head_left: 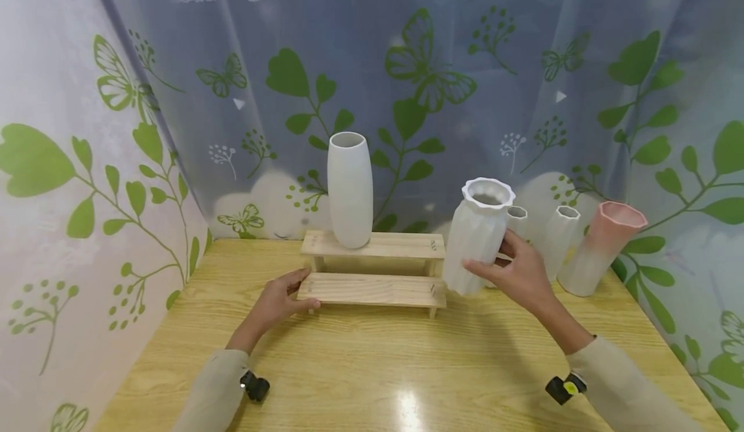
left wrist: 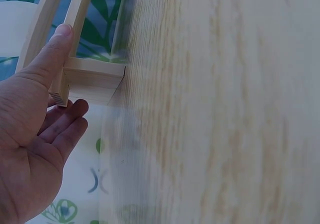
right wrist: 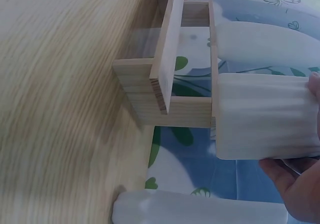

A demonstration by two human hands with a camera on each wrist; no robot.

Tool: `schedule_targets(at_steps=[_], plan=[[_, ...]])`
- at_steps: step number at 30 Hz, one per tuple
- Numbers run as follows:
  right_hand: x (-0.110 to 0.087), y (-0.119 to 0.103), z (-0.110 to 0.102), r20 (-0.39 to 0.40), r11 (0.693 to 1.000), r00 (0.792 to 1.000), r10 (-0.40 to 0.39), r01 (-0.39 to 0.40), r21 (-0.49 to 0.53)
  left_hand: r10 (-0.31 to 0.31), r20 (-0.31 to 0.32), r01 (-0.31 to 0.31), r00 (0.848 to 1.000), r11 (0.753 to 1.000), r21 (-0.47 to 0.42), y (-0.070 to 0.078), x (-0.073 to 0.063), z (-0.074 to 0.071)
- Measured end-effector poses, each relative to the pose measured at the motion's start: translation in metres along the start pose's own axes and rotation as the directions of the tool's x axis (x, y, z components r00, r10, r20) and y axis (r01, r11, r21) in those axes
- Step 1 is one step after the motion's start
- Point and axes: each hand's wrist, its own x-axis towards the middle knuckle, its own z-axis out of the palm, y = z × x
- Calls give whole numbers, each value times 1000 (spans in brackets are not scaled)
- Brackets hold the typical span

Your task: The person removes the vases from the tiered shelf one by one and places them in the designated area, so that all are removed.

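Note:
A white fluted vase with a scalloped rim is in my right hand, tilted slightly and raised at the right end of a two-step wooden stand. My thumb and fingers grip its side; in the right wrist view its base is beside the upper step. My left hand holds the left end of the lower step. In the left wrist view the thumb lies on the board and the other fingers are curled near its end. A tall smooth white vase stands upright on the upper step, left of its middle.
Right of the stand are a slim white vase, a pink-and-white vase at the far right, and another slim vase, partly hidden by the held one. A patterned curtain encloses the back and sides of the wooden table.

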Motion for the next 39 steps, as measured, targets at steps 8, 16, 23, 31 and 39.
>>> schedule_targets(at_steps=[8, 16, 23, 31, 39], plan=[[-12, 15, -6, -33, 999, 999, 30, -31, -19, -19, 3, 19, 1000, 1000, -4, 0, 1, -1], [-29, 31, -15, -72, 999, 996, 46, -48, -26, -8, 4, 8, 1000, 1000, -22, 1, 0, 0], [-40, 50, -24, -113, 999, 993, 38, -40, -21, 16, 1, -16, 1000, 1000, 7, -3, 1, 0], [-48, 66, -36, -157, 994, 985, 77, -88, -61, 23, -1, -23, 1000, 1000, 8, -4, 2, 0], [-55, 74, -49, -197, 984, 971, 138, -157, -82, 19, -3, -19, 1000, 1000, 18, -4, 1, 1]])
